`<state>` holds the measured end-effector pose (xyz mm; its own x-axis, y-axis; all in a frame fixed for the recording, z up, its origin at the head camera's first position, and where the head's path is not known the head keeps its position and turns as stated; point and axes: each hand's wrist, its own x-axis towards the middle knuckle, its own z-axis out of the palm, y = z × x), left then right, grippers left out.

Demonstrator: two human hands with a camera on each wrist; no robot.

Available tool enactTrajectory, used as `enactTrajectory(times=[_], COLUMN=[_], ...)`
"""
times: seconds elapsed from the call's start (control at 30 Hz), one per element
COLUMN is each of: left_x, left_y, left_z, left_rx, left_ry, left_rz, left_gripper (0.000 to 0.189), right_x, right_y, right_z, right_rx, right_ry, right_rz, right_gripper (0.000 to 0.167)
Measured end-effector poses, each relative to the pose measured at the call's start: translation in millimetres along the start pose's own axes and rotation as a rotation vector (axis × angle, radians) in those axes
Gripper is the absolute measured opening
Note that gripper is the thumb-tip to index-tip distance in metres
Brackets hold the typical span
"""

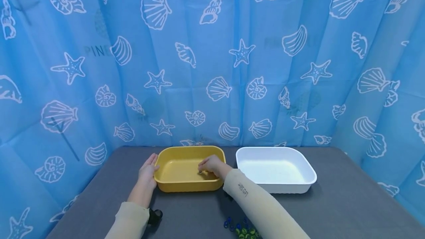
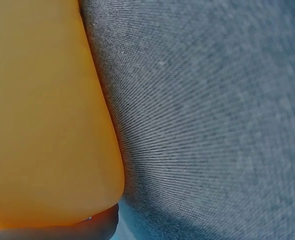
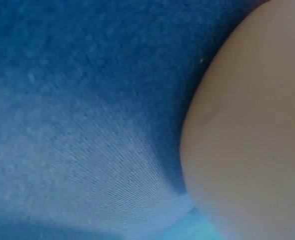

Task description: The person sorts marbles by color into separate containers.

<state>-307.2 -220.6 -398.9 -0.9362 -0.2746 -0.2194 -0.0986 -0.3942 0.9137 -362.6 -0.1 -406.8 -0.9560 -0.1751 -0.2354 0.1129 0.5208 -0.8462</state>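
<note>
The yellow tray (image 1: 189,186) stands toward the back of the grey table. At its left end my left hand (image 1: 147,174) holds the side, thumb over the rim and fingers along the outer wall. In the left wrist view, the tray's outer wall (image 2: 52,115) fills the left side, with a dark finger (image 2: 95,225) at its lower edge. My right hand (image 1: 212,165) reaches inside the tray, fingertips pinched together low over its floor. A tiny piece (image 1: 200,172) shows at those fingertips; its kind is too small to tell.
A white tray (image 1: 275,188) stands to the right of the yellow one. Small dark-blue beads (image 1: 229,223) and green pieces (image 1: 245,234) lie at the near edge, partly behind the right sleeve (image 1: 262,202). A blue shell-print curtain (image 1: 199,65) hangs behind the table.
</note>
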Motion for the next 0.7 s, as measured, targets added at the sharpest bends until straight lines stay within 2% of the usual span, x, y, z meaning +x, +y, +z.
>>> enactTrajectory(times=[0.23, 0.33, 0.7], left_x=[-2.1, -2.6, -4.3], left_y=[0.4, 0.3, 0.3], left_z=[1.1, 2.6, 1.3], left_rx=[0.003, 0.012, 0.016], left_ry=[0.001, -0.007, -0.008], left_rz=[0.009, 0.014, 0.01], left_gripper=[0.059, 0.059, 0.059], right_x=[-14.3, -20.7, -50.2], right_y=[-9, -12, -15], right_z=[-9, -16, -37], right_rx=[0.237, 0.289, 0.193], right_ry=[0.077, 0.083, 0.039], right_rz=[-0.102, -0.118, -0.18], right_gripper=[0.025, 0.024, 0.026])
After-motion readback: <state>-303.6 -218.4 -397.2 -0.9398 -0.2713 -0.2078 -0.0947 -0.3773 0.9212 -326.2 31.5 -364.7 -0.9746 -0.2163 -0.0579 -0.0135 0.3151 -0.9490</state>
